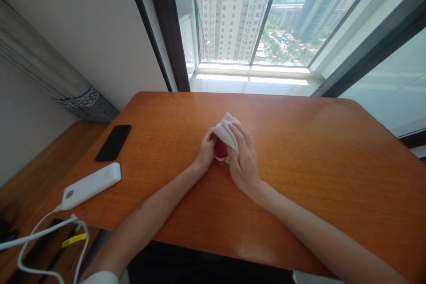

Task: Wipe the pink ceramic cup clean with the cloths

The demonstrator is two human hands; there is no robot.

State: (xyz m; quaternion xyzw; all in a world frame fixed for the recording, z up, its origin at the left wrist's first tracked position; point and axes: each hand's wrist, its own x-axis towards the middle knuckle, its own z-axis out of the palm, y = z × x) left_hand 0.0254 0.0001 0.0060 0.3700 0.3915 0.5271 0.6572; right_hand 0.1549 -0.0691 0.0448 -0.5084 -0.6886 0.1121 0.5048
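Observation:
A pink cup [220, 150] is tilted over the middle of the wooden table, its open mouth partly facing me. My left hand [206, 148] is closed around the cup's left side. In my right hand [244, 155] is a white cloth [227, 129], pinched between thumb and fingers and lying over the cup's rim on the upper right. The cloth and my fingers hide much of the cup's far side.
On the left of the table [316, 177] lie a black phone [113, 143] and a white power bank [91, 186] with a white cable [36, 236]. A window [249, 22] stands beyond the far edge, and a curtain [53, 62] hangs at the left.

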